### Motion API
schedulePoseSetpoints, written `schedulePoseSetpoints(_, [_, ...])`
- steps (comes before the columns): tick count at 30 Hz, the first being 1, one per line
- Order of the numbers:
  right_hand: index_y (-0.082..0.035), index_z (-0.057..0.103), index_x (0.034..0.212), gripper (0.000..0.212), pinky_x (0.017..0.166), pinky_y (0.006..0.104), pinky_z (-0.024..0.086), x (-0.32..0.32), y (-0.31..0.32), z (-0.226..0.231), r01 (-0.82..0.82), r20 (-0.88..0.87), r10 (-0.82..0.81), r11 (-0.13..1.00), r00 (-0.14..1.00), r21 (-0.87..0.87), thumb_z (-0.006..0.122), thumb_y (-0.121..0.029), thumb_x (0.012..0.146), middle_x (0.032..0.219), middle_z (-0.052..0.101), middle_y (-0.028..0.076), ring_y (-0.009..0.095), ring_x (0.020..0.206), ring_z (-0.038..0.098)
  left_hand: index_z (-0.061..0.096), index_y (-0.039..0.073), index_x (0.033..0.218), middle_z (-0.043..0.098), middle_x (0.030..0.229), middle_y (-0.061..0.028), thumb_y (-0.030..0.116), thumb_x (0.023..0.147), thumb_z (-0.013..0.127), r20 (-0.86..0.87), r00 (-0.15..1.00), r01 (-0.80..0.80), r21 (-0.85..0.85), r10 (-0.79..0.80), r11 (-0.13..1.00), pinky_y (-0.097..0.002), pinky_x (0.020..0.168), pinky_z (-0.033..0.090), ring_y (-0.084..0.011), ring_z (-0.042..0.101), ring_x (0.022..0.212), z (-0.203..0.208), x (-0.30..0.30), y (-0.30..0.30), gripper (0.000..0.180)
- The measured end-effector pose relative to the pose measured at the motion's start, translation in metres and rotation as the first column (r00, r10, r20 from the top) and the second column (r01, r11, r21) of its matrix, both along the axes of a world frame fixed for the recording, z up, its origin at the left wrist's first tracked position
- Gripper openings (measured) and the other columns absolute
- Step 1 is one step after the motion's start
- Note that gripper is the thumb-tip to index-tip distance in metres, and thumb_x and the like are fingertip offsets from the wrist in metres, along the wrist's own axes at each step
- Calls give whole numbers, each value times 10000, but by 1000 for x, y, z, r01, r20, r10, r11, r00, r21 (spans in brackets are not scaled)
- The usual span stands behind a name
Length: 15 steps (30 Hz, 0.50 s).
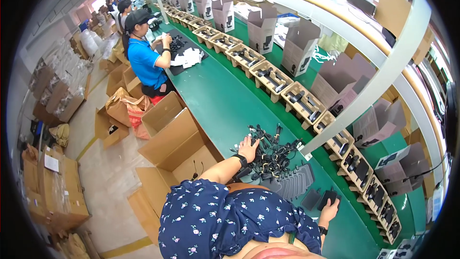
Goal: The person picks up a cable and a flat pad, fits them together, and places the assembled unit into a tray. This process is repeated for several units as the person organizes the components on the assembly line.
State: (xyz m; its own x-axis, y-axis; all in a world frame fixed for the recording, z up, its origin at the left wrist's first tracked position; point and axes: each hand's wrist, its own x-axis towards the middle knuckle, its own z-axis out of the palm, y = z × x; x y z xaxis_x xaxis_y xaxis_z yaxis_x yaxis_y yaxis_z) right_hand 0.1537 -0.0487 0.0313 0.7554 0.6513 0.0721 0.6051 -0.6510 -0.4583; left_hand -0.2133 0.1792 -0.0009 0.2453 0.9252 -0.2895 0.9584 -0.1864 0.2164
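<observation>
My left hand rests at the near left edge of a heap of black coiled cables, its fingers stretched out and spread. In my right hand is a dark flat rectangular piece, gripped by its near side; its exact kind cannot be told. Just left of it lies a similar flat grey piece on the green bench. Between my hands, a row of overlapping grey flat pieces lies below the cables.
Beyond the bench runs a line of cardboard trays holding black parts, with open boxes behind them. A white post rises near the cables. An open carton stands to my left. A co-worker in blue works farther along.
</observation>
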Motion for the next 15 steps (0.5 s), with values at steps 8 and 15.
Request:
schedulePoseSetpoints(8, [49, 345, 1262, 530, 935, 316, 365, -42, 52, 47, 192, -636, 274, 803, 721, 564, 580, -188, 851, 1191, 479, 191, 225, 1100, 471, 359, 34, 1269, 429, 1235, -228, 99, 803, 526, 538, 743, 243, 337, -398, 910, -390, 976, 347, -342, 428, 1148, 58, 42, -21, 500])
schedulePoseSetpoints(15, [-3, 406, 1171, 376, 817, 255, 416, -94, 104, 74, 169, -719, 567, 726, 401, 667, 554, -171, 869, 1005, 587, 92, 124, 907, 541, 396, 16, 1222, 574, 1098, -128, 252, 922, 445, 879, 360, 660, -477, 313, 580, -287, 813, 456, -184, 574, 957, 122, 100, -41, 385])
